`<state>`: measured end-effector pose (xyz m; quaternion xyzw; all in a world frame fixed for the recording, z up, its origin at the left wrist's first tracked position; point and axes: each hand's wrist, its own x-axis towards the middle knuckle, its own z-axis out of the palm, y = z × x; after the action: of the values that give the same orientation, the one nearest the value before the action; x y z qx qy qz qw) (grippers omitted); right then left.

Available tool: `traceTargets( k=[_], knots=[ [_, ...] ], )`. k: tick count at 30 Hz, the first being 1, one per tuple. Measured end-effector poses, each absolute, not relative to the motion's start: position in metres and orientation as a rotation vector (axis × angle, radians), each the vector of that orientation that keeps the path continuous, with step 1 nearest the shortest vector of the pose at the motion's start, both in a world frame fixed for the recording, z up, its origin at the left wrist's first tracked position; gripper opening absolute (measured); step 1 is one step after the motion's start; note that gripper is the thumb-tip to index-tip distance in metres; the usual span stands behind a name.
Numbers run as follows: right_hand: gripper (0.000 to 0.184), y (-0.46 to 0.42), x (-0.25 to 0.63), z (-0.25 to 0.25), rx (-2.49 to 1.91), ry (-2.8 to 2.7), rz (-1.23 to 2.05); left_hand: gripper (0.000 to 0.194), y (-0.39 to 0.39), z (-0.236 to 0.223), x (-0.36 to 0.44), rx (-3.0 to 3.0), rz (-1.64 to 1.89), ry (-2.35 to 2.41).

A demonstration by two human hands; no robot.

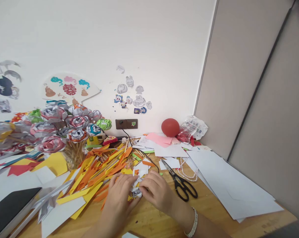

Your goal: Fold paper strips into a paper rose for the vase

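Observation:
My left hand (119, 196) and my right hand (158, 191) meet near the front of a wooden table (213, 211). Between their fingers sits a small crumpled white-and-grey paper piece (136, 189), pinched from both sides. A pile of orange and yellow paper strips (99, 170) lies just behind and to the left of my left hand. Black scissors (181, 185) lie closed on the table to the right of my right hand, which wears a white bracelet (194, 223) on the wrist.
A bunch of folded paper roses (65, 127) stands at the back left. White sheets (228, 185) spread over the right side. A red ball (170, 127), a plastic bag (194, 127), a bead string (187, 172) and a wall socket (126, 124) are at the back. A dark tablet (10, 208) lies front left.

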<state>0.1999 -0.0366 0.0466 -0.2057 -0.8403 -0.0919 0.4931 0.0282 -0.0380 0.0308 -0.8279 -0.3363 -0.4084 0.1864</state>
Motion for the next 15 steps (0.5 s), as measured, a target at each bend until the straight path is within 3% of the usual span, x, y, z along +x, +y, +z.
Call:
traceTargets(
  k=[8,15],
  knots=[
    [0.025,-0.0357,0.2065,0.0472,-0.558,-2.113,-0.673,0.031,-0.0387,0.0299,0.0274,-2.322,-1.16,-0.962],
    [0.024,-0.0383,0.2009,0.0467,-0.616,-2.096,-0.49,0.032,-0.0369,0.0302,0.0279,-2.319,-1.148,-0.985]
  ],
)
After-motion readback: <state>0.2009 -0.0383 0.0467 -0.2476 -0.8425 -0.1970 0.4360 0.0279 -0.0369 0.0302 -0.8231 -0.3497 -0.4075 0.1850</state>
